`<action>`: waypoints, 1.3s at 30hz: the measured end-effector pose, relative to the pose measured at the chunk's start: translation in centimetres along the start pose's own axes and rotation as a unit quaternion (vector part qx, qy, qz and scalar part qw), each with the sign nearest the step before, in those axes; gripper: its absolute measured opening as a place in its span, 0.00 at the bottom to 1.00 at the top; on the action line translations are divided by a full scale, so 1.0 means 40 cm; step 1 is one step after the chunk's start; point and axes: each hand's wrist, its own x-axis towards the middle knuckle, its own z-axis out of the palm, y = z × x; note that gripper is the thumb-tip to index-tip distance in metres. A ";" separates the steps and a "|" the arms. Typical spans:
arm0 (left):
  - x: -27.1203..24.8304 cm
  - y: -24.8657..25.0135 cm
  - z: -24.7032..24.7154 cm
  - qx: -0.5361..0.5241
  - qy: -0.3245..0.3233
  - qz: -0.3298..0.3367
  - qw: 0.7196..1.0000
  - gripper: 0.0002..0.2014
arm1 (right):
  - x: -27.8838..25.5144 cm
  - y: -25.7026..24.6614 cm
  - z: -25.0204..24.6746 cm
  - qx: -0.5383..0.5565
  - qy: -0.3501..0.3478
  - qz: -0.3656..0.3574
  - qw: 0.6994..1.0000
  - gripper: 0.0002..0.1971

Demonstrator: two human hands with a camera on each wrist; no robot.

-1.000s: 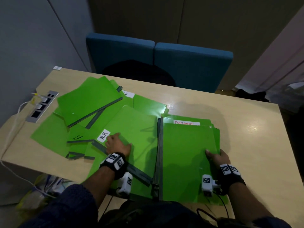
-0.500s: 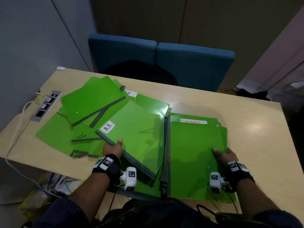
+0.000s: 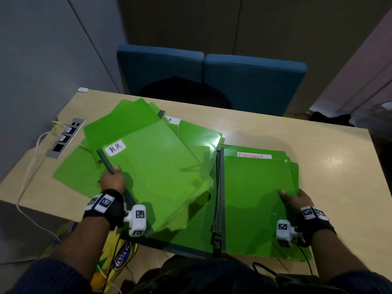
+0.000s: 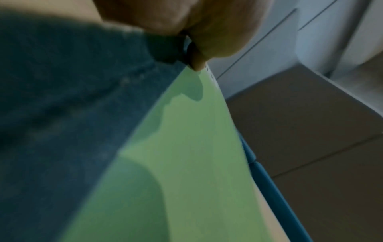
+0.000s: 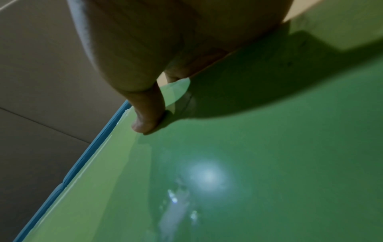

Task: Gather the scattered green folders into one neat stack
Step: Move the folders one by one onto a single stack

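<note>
Green folder (image 3: pixel 157 166) labelled H.R, dark spine edge clamped between left hand (image 3: pixel 112 181) fingers; right hand (image 3: pixel 297 200) fingers clamped on stack (image 3: pixel 254 200) edge, on desk (image 3: pixel 339 166).

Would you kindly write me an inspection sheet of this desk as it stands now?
Surface: wooden table, mostly covered by folders.
Job's things: H.R folder lifted and tilted; neat stack at right, DOCUMENT label showing; loose folders still scattered at left.
Clutter: small white item at far corner.
Hands: left hand grips the H.R folder's spine; right hand holds the stack's edge.
Cables: white cable from socket strip.
Surroundings: blue chairs; yellow bag below.
</note>
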 end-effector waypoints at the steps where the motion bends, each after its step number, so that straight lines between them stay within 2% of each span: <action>1: 0.001 -0.039 -0.002 0.028 -0.018 -0.028 0.999 0.22 | -0.006 -0.001 0.001 -0.002 -0.005 0.001 1.000 0.26; 3: -0.006 -0.108 0.003 0.075 -0.061 -0.077 0.992 0.24 | 0.010 0.006 0.000 -0.004 -0.010 0.004 1.000 0.29; 6: -0.031 -0.166 0.011 0.129 -0.101 -0.090 0.982 0.26 | 0.019 0.011 -0.003 -0.011 -0.010 0.016 1.000 0.36; 13: -0.053 -0.200 -0.016 0.159 -0.114 -0.046 0.980 0.26 | 0.009 -0.003 -0.003 -0.004 -0.012 0.006 1.000 0.26; 17: -0.060 -0.221 -0.031 0.084 -0.101 -0.002 0.991 0.22 | 0.011 -0.002 -0.003 -0.002 -0.012 0.002 1.000 0.23; 19: -0.079 -0.228 -0.041 0.009 -0.123 0.013 0.992 0.19 | 0.016 0.001 -0.004 0.001 -0.011 0.002 1.000 0.24; 22: -0.105 -0.215 -0.069 -0.016 -0.143 0.047 0.988 0.16 | 0.018 0.002 -0.004 0.008 -0.016 0.003 1.000 0.23; 26: -0.084 -0.128 -0.095 0.006 -0.132 0.095 0.987 0.15 | 0.018 0.004 -0.006 0.016 -0.021 0.002 1.000 0.23; 30: -0.073 0.048 -0.103 0.033 -0.168 0.157 0.973 0.14 | 0.010 -0.004 -0.006 0.023 -0.018 0.001 1.000 0.23; 33: -0.095 0.175 -0.104 0.035 -0.204 0.194 0.959 0.10 | 0.006 -0.008 -0.006 0.016 -0.015 0.004 1.000 0.23; 36: -0.113 0.252 -0.096 0.055 -0.230 0.222 0.946 0.14 | 0.000 -0.011 -0.006 0.012 -0.014 0.002 1.000 0.23; 39: -0.112 0.285 -0.082 0.083 -0.225 0.241 0.941 0.21 | -0.009 -0.014 -0.006 0.015 -0.018 0.006 1.000 0.23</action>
